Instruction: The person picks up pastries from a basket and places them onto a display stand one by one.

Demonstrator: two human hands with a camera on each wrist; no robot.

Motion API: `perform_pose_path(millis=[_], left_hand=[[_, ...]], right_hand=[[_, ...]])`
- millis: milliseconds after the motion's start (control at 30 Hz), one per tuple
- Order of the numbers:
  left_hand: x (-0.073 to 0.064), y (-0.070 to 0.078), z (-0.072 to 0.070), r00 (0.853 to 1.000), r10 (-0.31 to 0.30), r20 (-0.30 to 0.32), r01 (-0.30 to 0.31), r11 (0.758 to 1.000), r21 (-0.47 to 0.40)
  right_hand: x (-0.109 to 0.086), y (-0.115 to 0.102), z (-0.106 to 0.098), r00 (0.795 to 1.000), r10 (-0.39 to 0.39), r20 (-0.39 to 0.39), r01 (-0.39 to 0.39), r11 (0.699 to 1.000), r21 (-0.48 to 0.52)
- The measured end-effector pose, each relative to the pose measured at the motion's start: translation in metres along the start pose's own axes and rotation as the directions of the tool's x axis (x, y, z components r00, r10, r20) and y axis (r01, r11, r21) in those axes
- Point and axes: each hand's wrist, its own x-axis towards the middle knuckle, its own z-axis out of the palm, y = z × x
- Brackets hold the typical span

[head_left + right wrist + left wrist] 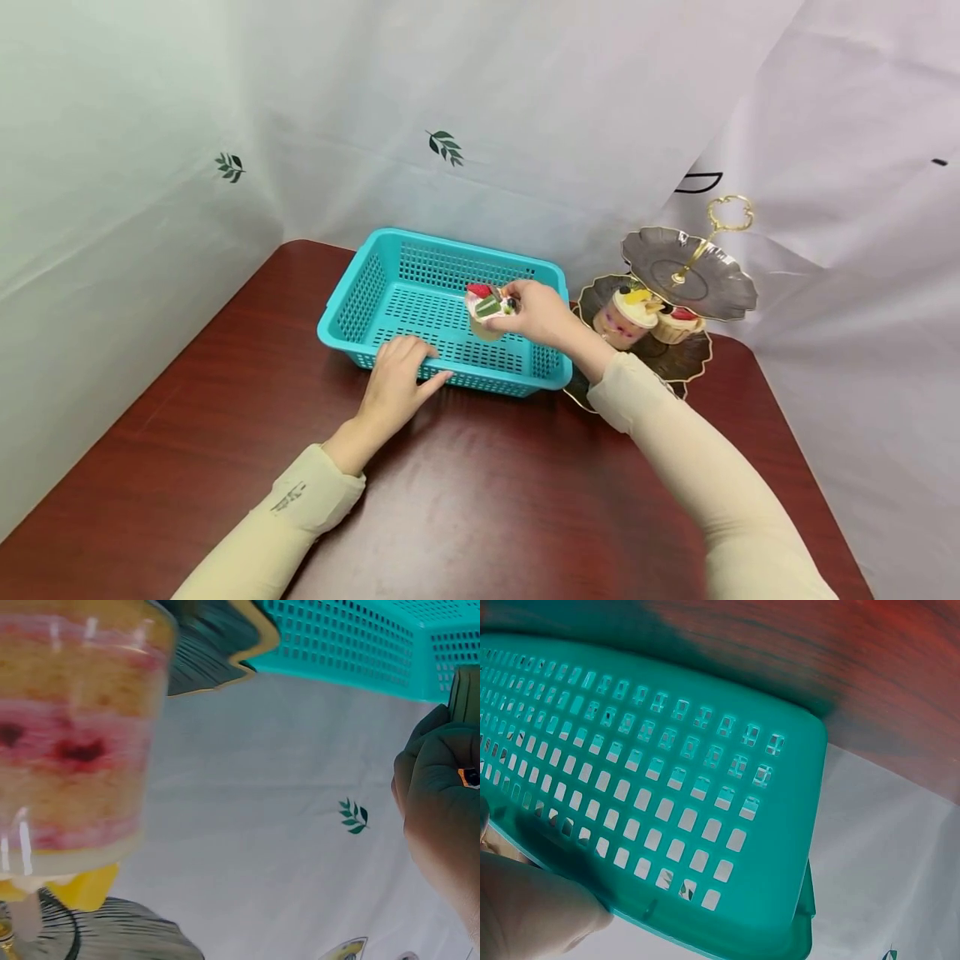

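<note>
In the head view my right hand (pixel 542 313) pinches a small fruit-topped cupcake (pixel 487 305) above the right part of a turquoise plastic basket (pixel 442 364). White cream, a red strawberry and a green slice top the cupcake. My left hand (pixel 397 379) grips the basket's near rim, fingers over the edge and thumb along the outer wall. The left wrist view has the thumb (pixel 540 911) against the perforated basket wall (pixel 772 832). At the edge of the right wrist view, my right hand (pixel 442 817) is curled around the cupcake, mostly out of frame.
Right of the basket stands a tiered dark-glass stand (pixel 690 279) with gold edges and handle. Its middle plate bears a layered cake cup (pixel 626 321) and a strawberry-topped tart (pixel 677 327). A reddish-brown table (pixel 465 500) lies underneath; pale cloth (pixel 525 108) hangs behind.
</note>
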Motion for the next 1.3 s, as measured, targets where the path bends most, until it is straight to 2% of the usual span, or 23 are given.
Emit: perform_pose_path(millis=[367, 633, 1300], left_hand=[[0.000, -0.003, -0.001, 1.000, 0.009, -0.014, -0.010, 1.000, -0.003], [0.000, -0.003, -0.002, 1.000, 0.009, -0.022, -0.009, 1.000, -0.011], [0.001, -0.001, 0.001, 0.999, 0.025, -0.040, -0.026, 1.000, -0.017]], right_hand=[[-0.020, 0.004, -0.008, 0.999, -0.024, -0.039, 0.024, 1.000, 0.017], [-0.032, 0.006, -0.010, 0.999, -0.028, -0.035, 0.029, 0.999, 0.014], [-0.074, 0.044, -0.017, 0.994, 0.013, -0.112, -0.001, 0.994, 0.105]])
